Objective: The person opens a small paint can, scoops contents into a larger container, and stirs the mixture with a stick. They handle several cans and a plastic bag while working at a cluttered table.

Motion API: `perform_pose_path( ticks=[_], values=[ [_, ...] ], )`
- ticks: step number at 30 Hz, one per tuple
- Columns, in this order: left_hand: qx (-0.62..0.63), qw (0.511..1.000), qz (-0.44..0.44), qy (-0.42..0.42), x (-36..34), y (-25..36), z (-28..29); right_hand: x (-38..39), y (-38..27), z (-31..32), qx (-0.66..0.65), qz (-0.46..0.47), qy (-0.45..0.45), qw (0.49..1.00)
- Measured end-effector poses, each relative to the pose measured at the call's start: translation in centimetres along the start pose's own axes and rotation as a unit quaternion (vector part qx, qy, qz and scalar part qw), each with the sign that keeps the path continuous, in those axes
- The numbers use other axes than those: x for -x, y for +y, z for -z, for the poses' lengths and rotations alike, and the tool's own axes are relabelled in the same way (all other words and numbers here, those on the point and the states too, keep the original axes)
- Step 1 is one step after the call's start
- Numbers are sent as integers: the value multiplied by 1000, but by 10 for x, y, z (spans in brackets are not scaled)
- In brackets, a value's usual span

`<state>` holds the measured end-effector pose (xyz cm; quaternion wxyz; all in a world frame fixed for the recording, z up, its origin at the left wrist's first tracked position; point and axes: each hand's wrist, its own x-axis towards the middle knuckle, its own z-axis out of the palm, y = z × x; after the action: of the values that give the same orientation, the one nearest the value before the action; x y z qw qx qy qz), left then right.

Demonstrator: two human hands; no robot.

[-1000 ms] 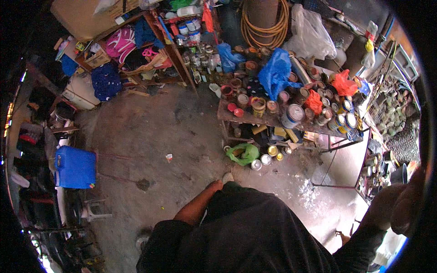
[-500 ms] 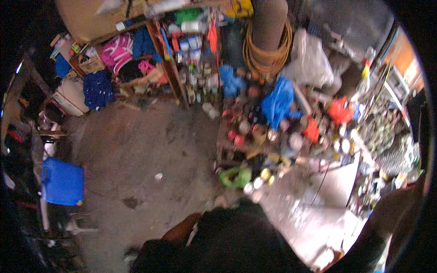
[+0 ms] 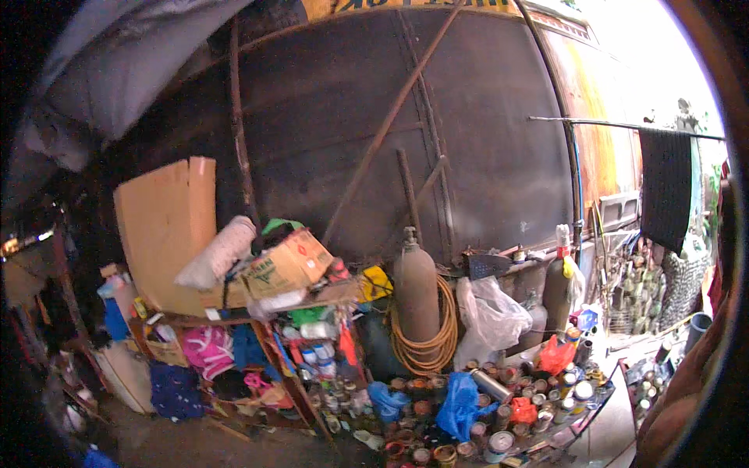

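Neither of my hands shows. A blurred brown shape (image 3: 683,398), perhaps my raised right arm, runs up the right edge; no fingers can be made out on it. Ahead of me stands a brown gas cylinder (image 3: 417,292), with an orange-brown hose (image 3: 437,355) coiled around its lower part. In front of it many cans and jars crowd together, among them a pale-lidded can (image 3: 499,444). A crumpled blue plastic bag (image 3: 459,409) and a red plastic bag (image 3: 555,356) lie among them.
To the left, a cluttered wooden shelf holds cardboard boxes (image 3: 285,265), bottles and pink cloth (image 3: 207,351). A dark panel wall (image 3: 499,148) rises behind, crossed by a slanting pole (image 3: 386,129). A black cloth (image 3: 665,187) hangs from a rod at right, above stacked bottles.
My view has swung upward from the floor to the wall. The blue container, the floor area and my dark-clothed body and arms at the bottom have mostly dropped out of sight.
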<state>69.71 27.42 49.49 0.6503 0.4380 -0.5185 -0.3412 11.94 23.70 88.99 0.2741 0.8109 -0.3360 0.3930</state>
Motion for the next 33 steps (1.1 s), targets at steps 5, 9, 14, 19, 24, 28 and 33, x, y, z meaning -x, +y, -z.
perform_pose_path(
  ticks=[5,9,14,19,24,28,33],
  values=[
    [125,930,-310,-155,-14,78,38,9,-10,3,2,-1,24,1000],
    [51,890,-401,-213,-5,242,-1,9,-22,-8,-1,-1,33,999],
    [-6,807,-490,-330,-14,397,-62,7,-29,-18,15,3,17,1000],
    [-62,760,-507,-402,1,482,-104,-2,-30,-26,4,3,22,1000],
    [-85,749,-497,-429,7,505,-119,-7,-30,-26,2,2,25,1000],
    [-100,748,-487,-439,12,514,-123,-9,-35,-31,1,5,22,1000],
    [-117,742,-477,-456,15,524,-125,-9,-37,-34,-3,8,25,1000]
  ],
)
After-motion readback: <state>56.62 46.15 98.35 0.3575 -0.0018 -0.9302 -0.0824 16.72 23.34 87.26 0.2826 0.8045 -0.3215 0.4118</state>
